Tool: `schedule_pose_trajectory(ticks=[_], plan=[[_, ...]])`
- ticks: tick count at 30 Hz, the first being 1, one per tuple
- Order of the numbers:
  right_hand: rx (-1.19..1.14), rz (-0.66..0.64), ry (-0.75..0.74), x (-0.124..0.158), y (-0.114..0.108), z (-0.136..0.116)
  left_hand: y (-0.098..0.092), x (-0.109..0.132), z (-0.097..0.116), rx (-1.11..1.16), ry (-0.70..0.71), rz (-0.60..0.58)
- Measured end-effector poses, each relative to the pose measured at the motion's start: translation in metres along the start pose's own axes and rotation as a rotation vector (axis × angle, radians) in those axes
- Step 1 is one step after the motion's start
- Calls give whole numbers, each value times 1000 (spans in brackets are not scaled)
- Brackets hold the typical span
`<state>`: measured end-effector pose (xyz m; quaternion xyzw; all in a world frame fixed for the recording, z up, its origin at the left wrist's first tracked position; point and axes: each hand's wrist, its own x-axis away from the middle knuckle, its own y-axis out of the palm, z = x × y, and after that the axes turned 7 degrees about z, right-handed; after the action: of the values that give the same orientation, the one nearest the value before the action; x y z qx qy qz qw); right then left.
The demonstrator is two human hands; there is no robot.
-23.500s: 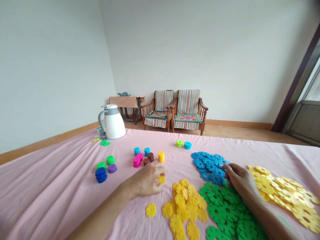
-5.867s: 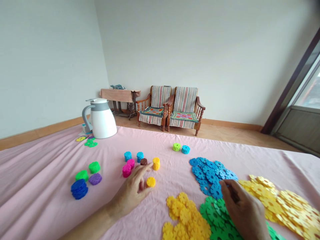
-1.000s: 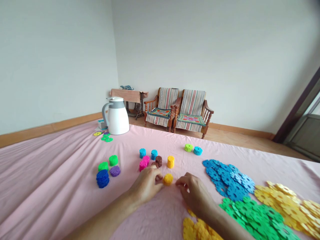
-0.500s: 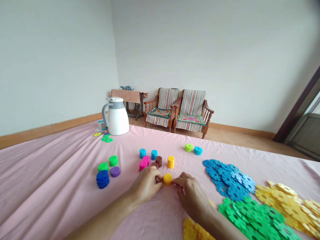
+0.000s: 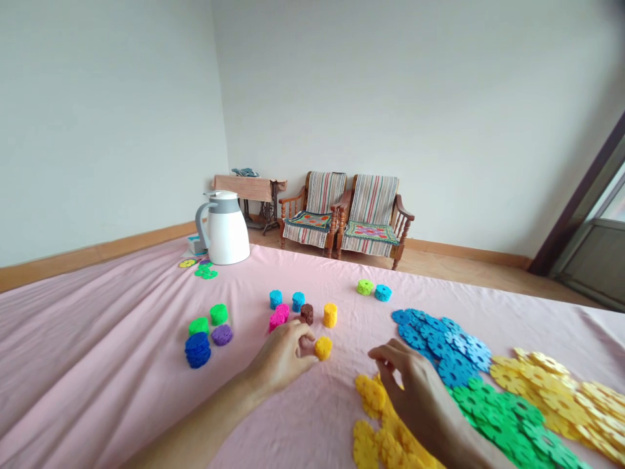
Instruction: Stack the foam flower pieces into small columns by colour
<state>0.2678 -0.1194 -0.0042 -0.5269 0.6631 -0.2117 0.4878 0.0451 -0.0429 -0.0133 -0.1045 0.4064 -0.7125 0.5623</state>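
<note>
A short stack of yellow-orange notched discs [image 5: 323,348] stands on the pink cloth, just right of my left hand [image 5: 287,352]. That hand's thumb and fingers are apart, the thumb tip close to the stack. My right hand [image 5: 415,384] hovers above a loose pile of yellow-orange discs [image 5: 390,436], fingers bent with a gap between thumb and forefinger and nothing seen in them. Behind the near stack are a taller yellow stack [image 5: 331,315], a brown stack [image 5: 306,314] and pink stacks [image 5: 279,317], partly hidden by my left hand.
Dark blue [image 5: 198,350], green [image 5: 219,314] and purple [image 5: 222,335] stacks stand left. Loose blue [image 5: 439,342], green [image 5: 508,417] and pale yellow discs [image 5: 547,384] lie right. A white jug [image 5: 227,231] stands at the back, with two chairs [image 5: 371,221] beyond the table.
My right hand has left the near yellow-orange stack and moved right, over the loose discs. My left hand's fingers have opened away from the stack. The view has shifted slightly.
</note>
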Motion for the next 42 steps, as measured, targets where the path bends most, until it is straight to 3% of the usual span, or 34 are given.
schedule_pose_trajectory(ticks=[8, 13, 22, 42], plan=[[135, 254, 129, 29, -40, 67, 1, -1, 9, 15, 120, -26], [157, 266, 171, 34, -44, 84, 1, -7, 12, 5, 175, -98], [156, 238, 160, 36, -45, 86, 4, -16, 10, -23, 204, -148], [152, 187, 128, 36, -40, 89, 8, -19, 9, -37, 235, -121]])
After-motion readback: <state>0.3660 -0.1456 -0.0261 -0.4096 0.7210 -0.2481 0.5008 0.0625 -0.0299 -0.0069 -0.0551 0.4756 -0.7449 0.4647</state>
